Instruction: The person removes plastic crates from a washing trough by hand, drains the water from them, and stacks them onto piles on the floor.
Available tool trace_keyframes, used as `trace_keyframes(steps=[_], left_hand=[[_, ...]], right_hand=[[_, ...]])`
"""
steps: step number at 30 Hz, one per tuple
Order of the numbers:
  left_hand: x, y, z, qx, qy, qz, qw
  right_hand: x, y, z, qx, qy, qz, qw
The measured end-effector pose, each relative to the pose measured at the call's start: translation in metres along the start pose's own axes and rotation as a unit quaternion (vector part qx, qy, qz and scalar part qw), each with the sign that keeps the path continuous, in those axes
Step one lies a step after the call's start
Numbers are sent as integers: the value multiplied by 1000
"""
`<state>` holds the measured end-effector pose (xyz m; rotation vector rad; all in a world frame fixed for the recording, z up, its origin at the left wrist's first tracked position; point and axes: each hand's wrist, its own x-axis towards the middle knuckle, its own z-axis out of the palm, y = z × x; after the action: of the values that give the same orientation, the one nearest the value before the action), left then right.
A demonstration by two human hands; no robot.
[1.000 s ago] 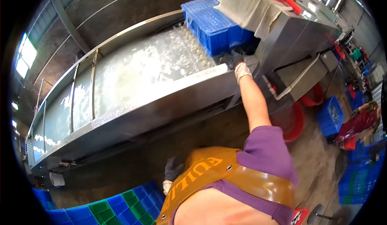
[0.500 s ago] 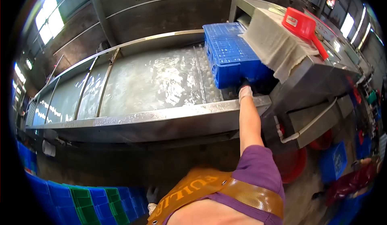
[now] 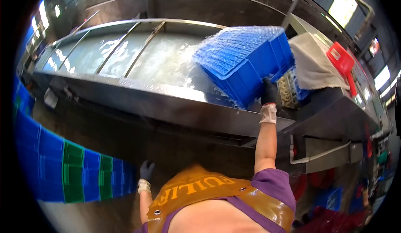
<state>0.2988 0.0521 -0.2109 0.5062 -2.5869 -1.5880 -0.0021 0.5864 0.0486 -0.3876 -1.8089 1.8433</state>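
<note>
A blue plastic crate is tipped over at the right end of the long metal water trough, its latticed face turned up and left, with water streaming off it. My right hand, in a dark glove with a pale cuff, grips the crate's near right edge. Behind that hand, pale rounded pieces show at the trough's end; I cannot make out what they are. My left hand, in a grey glove, hangs low beside the stacked crates with its fingers loosely apart and nothing in it.
Blue and green crates stand in a long row at lower left. A beige cloth drapes over the metal housing at right, with a red scoop on top. Metal bars cross the trough. A pipe runs below the housing.
My right hand has tipped the blue crate up and leftward, and water now splashes around it. The pale pieces behind it have come into view. The camera view has turned.
</note>
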Motion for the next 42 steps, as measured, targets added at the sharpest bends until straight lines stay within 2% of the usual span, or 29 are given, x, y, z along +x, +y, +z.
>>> trace_keyframes(steps=[1, 2, 3, 5, 6, 8, 9, 11, 12, 13, 15, 16, 18, 21, 24, 26, 27, 28, 29, 30, 32, 33, 34, 35, 36, 38, 40, 42], left_hand=[[11, -21, 1, -36, 4, 17, 999], [8, 3, -5, -60, 14, 13, 998], [6, 36, -14, -84, 28, 11, 996], [6, 57, -29, -97, 46, 16, 994], [6, 68, -39, -100, 46, 31, 993], [0, 107, -62, -114, 70, 30, 991], [-2, 127, -73, -122, 72, 36, 989], [2, 164, -90, -145, 145, 159, 966], [3, 192, -105, -54, 198, 222, 953], [2, 219, -121, 42, 246, 276, 928], [5, 261, -139, 105, 310, 351, 877], [7, 263, -132, 113, 328, 341, 874], [29, 244, -103, 11, 310, 299, 902], [47, 202, -77, -129, 298, 255, 911], [11, 230, -82, -111, 311, 248, 911], [13, 224, -80, -100, 352, 233, 901], [15, 226, -83, -55, 354, 229, 905], [18, 230, -85, -14, 354, 224, 908], [17, 246, -95, 54, 347, 218, 911], [14, 265, -102, 59, 352, 215, 909], [13, 308, -113, 117, 319, 234, 911], [16, 324, -120, 117, 314, 283, 898], [19, 337, -125, 124, 320, 275, 898], [25, 351, -130, 177, 317, 310, 879], [30, 366, -137, 226, 311, 346, 855], [24, 407, -155, 309, 308, 344, 831], [25, 439, -178, 326, 332, 415, 782], [17, 474, -210, 347, 338, 418, 768]], right_hand=[[-18, -30, 16, 55, -23, -12, 998], [-32, -44, 29, 51, -40, -8, 998], [-44, -54, 46, 74, -87, -48, 992], [-58, -62, 80, 82, -170, -126, 974], [-82, -79, 98, 95, -216, -122, 964], [-101, -81, 129, 10, -245, -245, 938], [-120, -91, 138, -51, -229, -234, 944], [-134, -93, 153, -137, -232, -400, 876], [-147, -100, 160, -188, -210, -494, 822], [-164, -102, 169, -197, -229, -506, 808], [-190, -94, 183, -233, -278, -515, 777], [-201, -95, 188, -231, -272, -585, 728], [-223, -100, 199, -210, -332, -613, 685], [-242, -112, 206, -192, -395, -620, 650], [-247, -132, 189, -171, -340, -663, 645], [-213, -82, 169, -130, -214, -575, 779], [-205, -58, 157, -71, -260, -429, 862], [-194, -34, 147, -16, -300, -270, 915], [-175, 7, 150, -64, -343, -195, 917], [-168, 65, 166, 65, -374, -132, 916], [-208, 54, 165, 123, -442, 17, 888], [-212, 49, 172, 129, -451, 19, 883], [-217, 47, 176, 186, -415, 46, 889], [-225, 44, 179, 240, -374, 75, 893], [-234, 36, 185, 241, -378, 78, 891], [-252, 14, 201, 345, -367, 68, 861], [-251, -9, 223, 358, -367, 66, 856], [-261, -65, 250, 367, -356, 61, 858]])
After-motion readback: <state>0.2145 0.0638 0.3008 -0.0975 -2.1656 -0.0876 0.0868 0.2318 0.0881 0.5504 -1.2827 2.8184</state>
